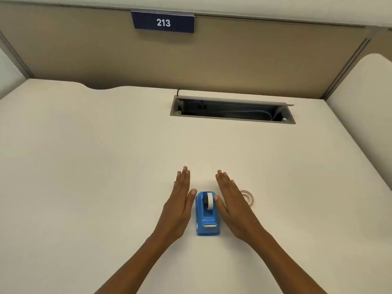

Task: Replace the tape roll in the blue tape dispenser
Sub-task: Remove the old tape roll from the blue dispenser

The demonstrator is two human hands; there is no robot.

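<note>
A blue tape dispenser (207,215) stands on the pale desk (84,166), its cutter end toward me. A white tape roll (209,200) sits in its cradle. My left hand (178,206) lies flat just left of the dispenser, fingers straight, thumb tip near its far corner. My right hand (232,206) lies flat just to the right, thumb tip touching the dispenser's side by the roll. Neither hand holds anything. A loose clear tape roll (248,196) lies flat on the desk, partly hidden behind my right hand.
An open cable tray (232,110) with wires is recessed in the desk at the back. A beige partition (254,60) with a blue sign reading 213 (163,22) closes off the far side. Another desk surface (364,115) adjoins on the right.
</note>
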